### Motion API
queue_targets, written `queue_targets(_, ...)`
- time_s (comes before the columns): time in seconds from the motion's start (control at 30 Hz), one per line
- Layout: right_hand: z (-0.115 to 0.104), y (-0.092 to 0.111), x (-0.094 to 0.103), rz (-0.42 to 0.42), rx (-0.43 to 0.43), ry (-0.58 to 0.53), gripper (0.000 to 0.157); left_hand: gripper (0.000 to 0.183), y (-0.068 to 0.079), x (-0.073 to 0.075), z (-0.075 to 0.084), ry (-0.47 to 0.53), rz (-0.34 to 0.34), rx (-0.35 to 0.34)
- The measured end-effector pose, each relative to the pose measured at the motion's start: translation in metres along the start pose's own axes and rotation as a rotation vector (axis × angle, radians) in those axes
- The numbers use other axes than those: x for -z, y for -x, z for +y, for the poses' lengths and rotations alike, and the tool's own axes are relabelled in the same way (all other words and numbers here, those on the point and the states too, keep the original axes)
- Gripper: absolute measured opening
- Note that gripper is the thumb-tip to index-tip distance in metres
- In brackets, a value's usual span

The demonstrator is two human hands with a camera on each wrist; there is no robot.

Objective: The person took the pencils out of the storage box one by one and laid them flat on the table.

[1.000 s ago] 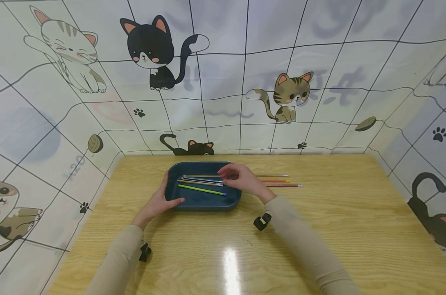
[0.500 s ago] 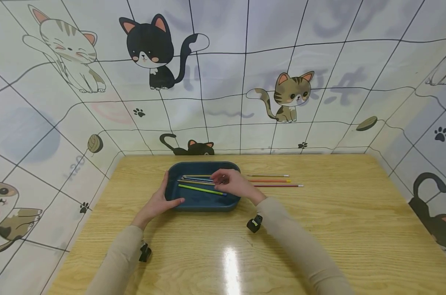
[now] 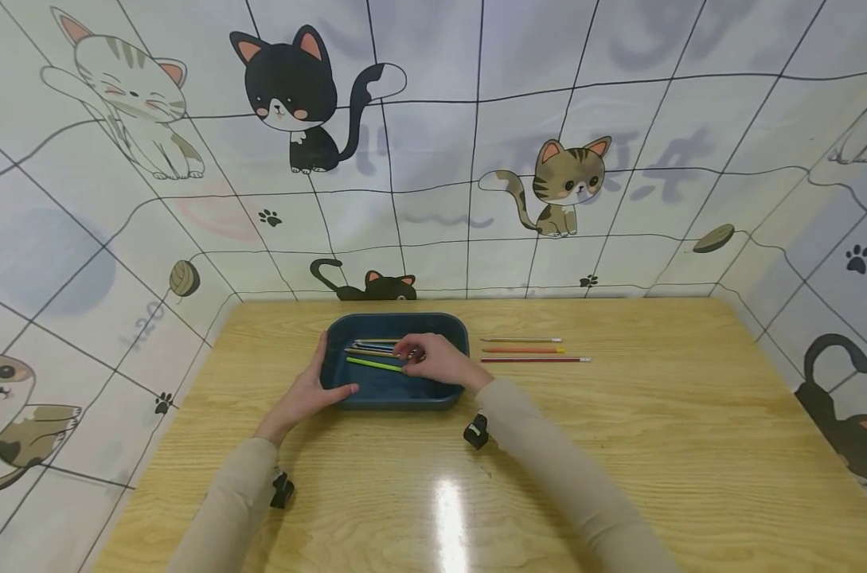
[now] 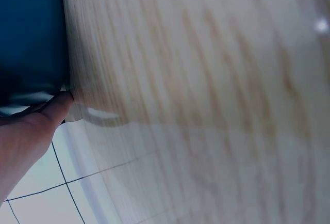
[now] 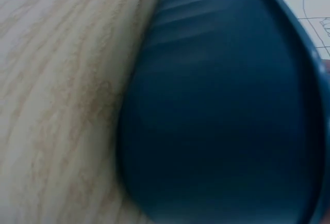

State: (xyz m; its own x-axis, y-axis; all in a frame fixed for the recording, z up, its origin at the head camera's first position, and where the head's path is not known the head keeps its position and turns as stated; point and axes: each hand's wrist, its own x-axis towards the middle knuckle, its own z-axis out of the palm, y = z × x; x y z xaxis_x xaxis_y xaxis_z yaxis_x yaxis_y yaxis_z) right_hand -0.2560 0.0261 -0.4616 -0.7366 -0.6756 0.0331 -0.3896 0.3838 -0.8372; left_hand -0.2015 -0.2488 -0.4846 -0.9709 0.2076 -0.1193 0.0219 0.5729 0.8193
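Note:
A dark blue tray (image 3: 390,394) stands on the wooden table, with several pencils lying across its inside. Nearest the front among them is a green pencil (image 3: 372,364). My left hand (image 3: 310,391) holds the tray at its left end, thumb over the front rim. In the left wrist view, part of that hand (image 4: 38,126) touches the tray's side (image 4: 31,33). Above the pencils in the tray is my right hand (image 3: 440,360), fingers bent, thumb close to the green pencil and apart from the index finger. It covers the pencils' right ends. The right wrist view shows mostly the tray's outer wall (image 5: 221,95).
To the right of the tray lie a yellowish pencil (image 3: 522,340), an orange pencil (image 3: 522,350) and a dark red pencil (image 3: 533,360), side by side on the table (image 3: 619,446). A cat-print sheet (image 3: 433,175) hangs behind and at both sides.
My right hand has moved left and slightly down over the pencils in the tray, uncovering the left ends of the three pencils on the table. The left hand and tray have stayed put.

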Motion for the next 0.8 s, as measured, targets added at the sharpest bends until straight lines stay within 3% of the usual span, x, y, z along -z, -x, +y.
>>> queue_targets(0.47,0.009,-0.017,-0.017,-0.052,-0.056,0.207,0.035,0.114,0.001,-0.002,-0.001,0.022,-0.006,-0.008)
queue_targets(0.53,0.010,-0.018,-0.018,-0.058,-0.039,0.225,0.036,0.113,0.002,-0.002,0.002,0.028,-0.006,-0.009)
queue_targets(0.67,0.010,-0.019,-0.019,-0.070,-0.008,0.272,0.039,0.109,0.010,0.002,0.026,0.038,-0.019,-0.004)
queue_targets(0.8,0.010,-0.020,-0.020,-0.090,-0.027,0.324,0.043,0.110,0.009,0.003,0.025,0.028,-0.016,-0.007)
